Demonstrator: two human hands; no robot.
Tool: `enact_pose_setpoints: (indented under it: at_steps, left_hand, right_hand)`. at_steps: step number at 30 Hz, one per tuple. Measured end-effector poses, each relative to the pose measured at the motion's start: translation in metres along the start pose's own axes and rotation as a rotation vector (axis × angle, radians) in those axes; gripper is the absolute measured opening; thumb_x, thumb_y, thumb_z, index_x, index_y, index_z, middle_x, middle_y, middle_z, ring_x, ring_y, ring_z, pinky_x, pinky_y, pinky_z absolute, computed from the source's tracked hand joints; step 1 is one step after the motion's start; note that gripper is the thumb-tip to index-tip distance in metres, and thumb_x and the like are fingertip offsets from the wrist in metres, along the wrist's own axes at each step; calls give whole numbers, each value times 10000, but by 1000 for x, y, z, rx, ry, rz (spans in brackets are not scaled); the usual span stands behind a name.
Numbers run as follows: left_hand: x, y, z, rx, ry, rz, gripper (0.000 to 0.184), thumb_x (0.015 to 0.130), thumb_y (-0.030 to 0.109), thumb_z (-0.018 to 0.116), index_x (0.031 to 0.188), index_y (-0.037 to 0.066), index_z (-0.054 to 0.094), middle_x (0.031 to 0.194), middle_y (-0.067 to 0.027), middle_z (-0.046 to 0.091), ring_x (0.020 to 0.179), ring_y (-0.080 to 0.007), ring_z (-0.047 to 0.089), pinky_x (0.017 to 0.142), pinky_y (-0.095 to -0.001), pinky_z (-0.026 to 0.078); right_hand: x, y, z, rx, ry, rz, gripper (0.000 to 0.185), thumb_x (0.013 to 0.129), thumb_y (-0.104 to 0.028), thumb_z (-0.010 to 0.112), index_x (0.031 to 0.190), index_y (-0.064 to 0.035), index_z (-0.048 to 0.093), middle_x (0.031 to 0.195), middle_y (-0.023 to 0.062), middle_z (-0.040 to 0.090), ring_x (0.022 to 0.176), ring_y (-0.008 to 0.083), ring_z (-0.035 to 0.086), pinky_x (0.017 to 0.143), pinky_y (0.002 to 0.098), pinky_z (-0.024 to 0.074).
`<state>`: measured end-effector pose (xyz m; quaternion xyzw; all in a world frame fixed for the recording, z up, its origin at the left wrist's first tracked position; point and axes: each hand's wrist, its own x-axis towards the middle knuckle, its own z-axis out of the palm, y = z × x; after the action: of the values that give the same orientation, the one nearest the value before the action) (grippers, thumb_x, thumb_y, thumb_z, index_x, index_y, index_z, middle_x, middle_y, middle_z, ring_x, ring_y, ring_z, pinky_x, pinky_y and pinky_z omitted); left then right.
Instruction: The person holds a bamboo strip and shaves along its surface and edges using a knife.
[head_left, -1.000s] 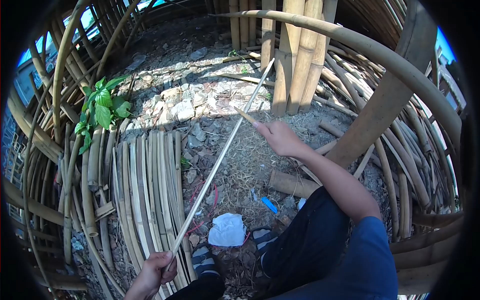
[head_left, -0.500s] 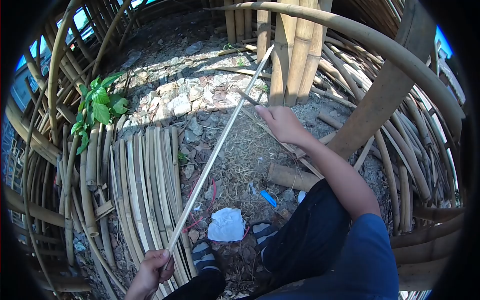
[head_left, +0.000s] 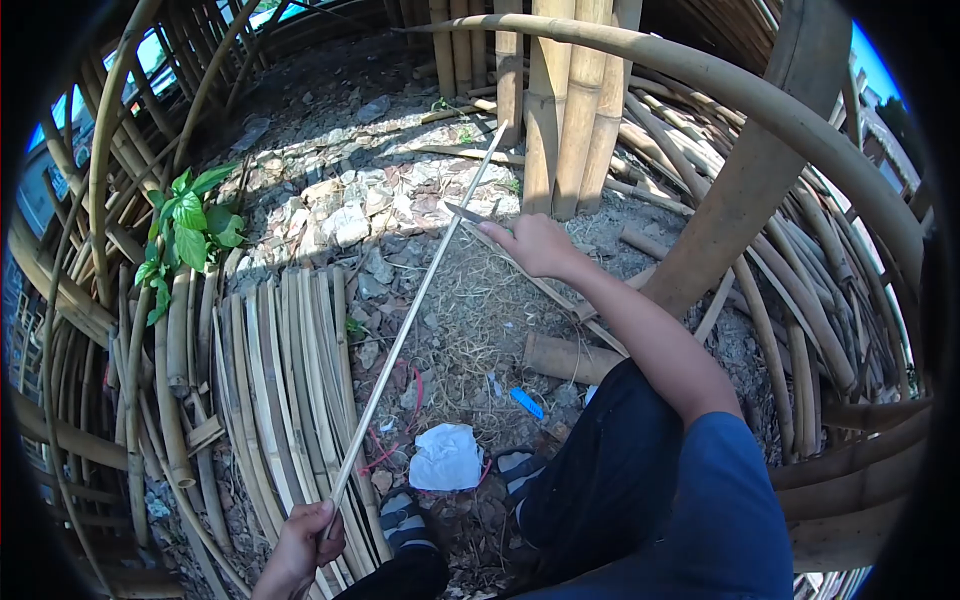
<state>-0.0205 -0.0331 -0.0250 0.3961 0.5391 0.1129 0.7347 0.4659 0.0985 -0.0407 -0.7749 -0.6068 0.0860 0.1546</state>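
My left hand (head_left: 302, 545) is closed round the near end of a long, thin bamboo strip (head_left: 398, 340), which slants up and away from me. In my right hand (head_left: 540, 246) is a knife (head_left: 467, 213), the thumb along its back end and the blade pointing left. The blade lies across the strip in its upper half and seems to touch it. Most of the knife's handle is hidden inside the fist. Below the strip, to the left, a row of split bamboo strips (head_left: 285, 380) lies side by side on the ground.
Upright bamboo poles (head_left: 565, 110) stand ahead, and a curved pole (head_left: 720, 70) arches over the upper right. A slanted thick post (head_left: 725, 215) is beside my right arm. Near my feet lie a white crumpled sheet (head_left: 445, 458), a blue object (head_left: 526, 403) and a bamboo piece (head_left: 570, 358).
The strip's far end has dropped lower and to the left. My right hand and the knife have moved slightly left and down with it. My left hand keeps its grip.
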Motion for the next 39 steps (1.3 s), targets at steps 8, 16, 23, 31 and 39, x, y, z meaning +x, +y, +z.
enact_pose_setpoints:
  at_steps: [8, 16, 23, 31, 39]
  left_hand:
    - [-17, -1, -4, 20, -18, 35, 474, 1023, 360, 471, 676, 36, 487, 490, -23, 369, 392, -119, 304, 400, -287, 204]
    - [-1, 8, 4, 92, 173, 180, 363, 1026, 301, 557, 736, 83, 534, 572, 36, 443, 472, -61, 360, 442, -261, 260]
    - [7, 7, 12, 377, 273, 270, 370, 1024, 321, 568, 843, 3, 616, 597, 28, 485, 548, -53, 407, 497, -290, 342]
    - [-2, 11, 21, 560, 302, 364, 390, 1016, 330, 580, 919, -41, 652, 567, -72, 530, 534, -111, 479, 515, -351, 401]
    - [-11, 19, 24, 540, 339, 313, 384, 1017, 328, 576, 914, -33, 654, 526, -66, 499, 475, -120, 465, 474, -354, 373]
  right_hand:
    - [16, 87, 18, 350, 245, 413, 768, 990, -613, 398, 924, 93, 691, 858, 284, 692, 807, 403, 696, 701, 467, 522]
    - [-68, -52, -22, 922, 49, 84, 454, 1055, -444, 464, 854, -41, 525, 626, -17, 457, 538, 104, 439, 511, 298, 380]
    - [-193, -161, 43, 725, -479, -294, 507, 1031, -468, 487, 873, 11, 543, 657, 169, 578, 641, 318, 618, 619, 442, 455]
    - [-213, -184, 59, 585, -495, -358, 550, 1010, -490, 500, 813, 11, 610, 557, 186, 563, 569, 393, 615, 573, 494, 463]
    - [-175, -159, 50, 629, -279, -137, 532, 1021, -447, 504, 790, 19, 614, 568, 206, 565, 548, 384, 613, 532, 478, 444]
